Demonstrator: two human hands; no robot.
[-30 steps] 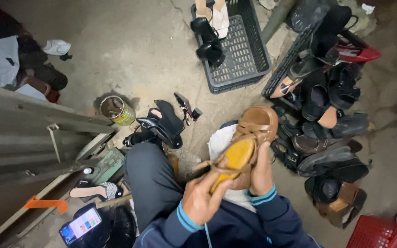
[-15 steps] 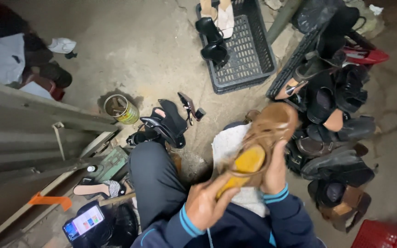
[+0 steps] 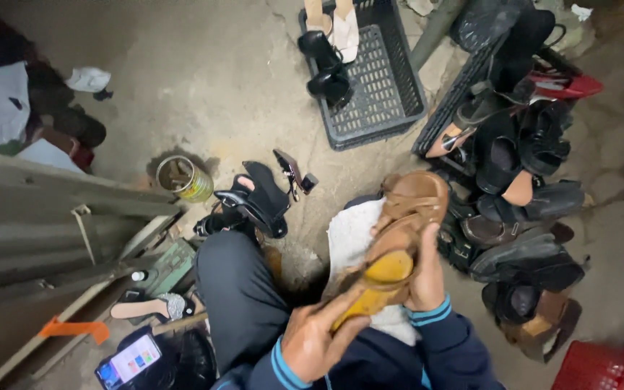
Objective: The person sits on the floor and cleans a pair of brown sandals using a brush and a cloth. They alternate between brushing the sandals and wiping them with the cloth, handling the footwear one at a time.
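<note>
We hold one tan sandal (image 3: 399, 238) at lower centre of the frame, over the lap. Half a second ago its toe pointed further to the upper right; now it has tipped back toward us, sole side still up, with the yellow patch (image 3: 388, 269) on the heel end plainly facing the camera, so the work stays on that patch.

Our left hand (image 3: 317, 334) grips the heel end from below, fingers curled shut on it. Our right hand (image 3: 425, 278) clasps the sandal's right edge, thumb along the side. It may pinch a small tool too, but the view is too dim to tell.

One white cloth (image 3: 355, 238) lies under the sandal on the knee.

Outward: one tin can (image 3: 183, 177) stands at centre left, with a black heeled sandal (image 3: 254, 202) just beside it. One dark crate (image 3: 377, 79) at upper centre holds what look like four shoes. A heap of dark shoes (image 3: 521, 188) fills the right side, too tangled to count. One lit phone (image 3: 128, 359) lies at lower left, and one red basket (image 3: 601, 368) is at lower right.
</note>
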